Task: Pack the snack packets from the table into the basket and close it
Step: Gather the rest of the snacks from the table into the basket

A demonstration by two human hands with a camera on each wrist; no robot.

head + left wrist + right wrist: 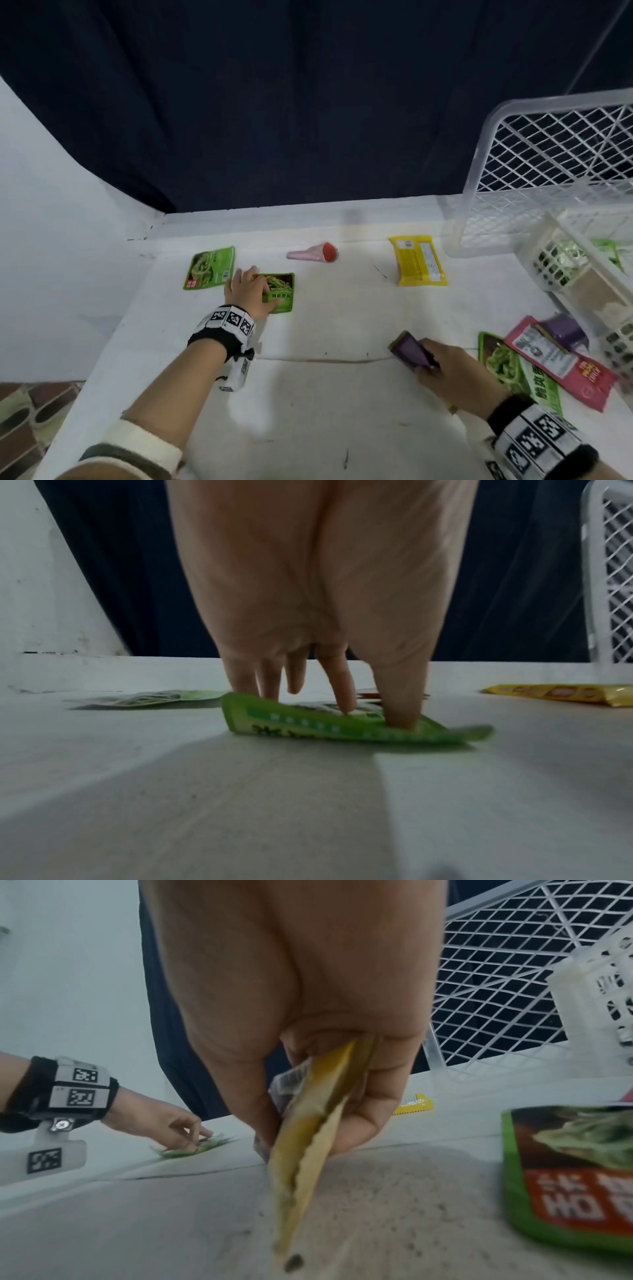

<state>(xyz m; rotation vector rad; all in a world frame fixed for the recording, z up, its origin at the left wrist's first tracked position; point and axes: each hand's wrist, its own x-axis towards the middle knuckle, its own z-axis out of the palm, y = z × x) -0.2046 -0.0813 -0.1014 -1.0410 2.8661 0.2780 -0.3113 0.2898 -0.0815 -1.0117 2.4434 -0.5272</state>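
White worktop [325, 394] against a dark curtain [274, 102]. Left hand [247, 294] fingers [339, 685] press and curl a green packet's [282, 291] edge up; right hand [459, 373] pinches a purple packet [409, 351]. Far right, the open basket [561, 270] holds green packets; more packets lie on the worktop beside it.

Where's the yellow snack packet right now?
In the head view the yellow snack packet lies flat at the table's far right, beside the white mesh basket, untouched.

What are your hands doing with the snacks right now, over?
Left hand pinching green packet on table. Right hand holding purple packet. Basket open at right. Nothing in the way.
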